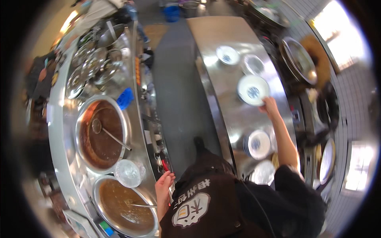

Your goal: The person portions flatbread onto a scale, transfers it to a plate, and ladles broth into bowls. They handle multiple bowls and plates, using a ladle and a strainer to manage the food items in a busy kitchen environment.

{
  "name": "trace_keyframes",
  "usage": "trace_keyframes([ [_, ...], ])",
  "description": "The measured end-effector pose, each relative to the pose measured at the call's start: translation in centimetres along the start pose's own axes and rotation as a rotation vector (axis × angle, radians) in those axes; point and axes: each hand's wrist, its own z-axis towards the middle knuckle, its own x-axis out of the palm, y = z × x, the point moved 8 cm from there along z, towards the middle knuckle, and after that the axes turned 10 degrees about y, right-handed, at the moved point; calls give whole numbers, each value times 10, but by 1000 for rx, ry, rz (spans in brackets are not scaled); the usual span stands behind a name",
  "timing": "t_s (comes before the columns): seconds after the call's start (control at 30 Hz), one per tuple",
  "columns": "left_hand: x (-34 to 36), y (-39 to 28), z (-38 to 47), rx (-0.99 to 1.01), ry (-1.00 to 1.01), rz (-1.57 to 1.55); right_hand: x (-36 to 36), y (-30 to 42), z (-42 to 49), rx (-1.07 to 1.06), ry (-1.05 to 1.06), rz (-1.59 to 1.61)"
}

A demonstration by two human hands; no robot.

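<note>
My right hand [270,107] pinches the near rim of a white bowl with a blue pattern inside [253,90], over the steel counter on the right. Another rim seems to show beneath that bowl. Beyond it are a similar patterned bowl [227,55] and a translucent container [253,65]. Nearer to me is a stack of white and blue bowls [258,144]. My left hand [164,186] is at the edge of the left counter, fingers bent, close to a small red object [165,165]. Whether it holds anything is not clear.
On the left counter, a large pot of dark brown liquid [102,134] holds a ladle [114,138]. A second pot of brown broth [126,205], a plastic-wrapped round container [129,173], a blue cloth [125,98] and metal lids [93,64] are also there. A person [95,13] stands beyond.
</note>
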Motion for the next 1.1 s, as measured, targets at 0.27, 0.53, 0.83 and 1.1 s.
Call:
trace_keyframes([
  [0.27,172,-131,143,122,510,33,116,76,21,-28,385,170],
  [0.53,177,-258,238,226,548,-264,337,158,16,117,836,264],
  [0.83,48,-392,299,331,329,-169,526,286,107,74,1158,-105],
  [1.1,-64,-394,273,612,-186,-657,774,405,170,-134,1428,-637],
])
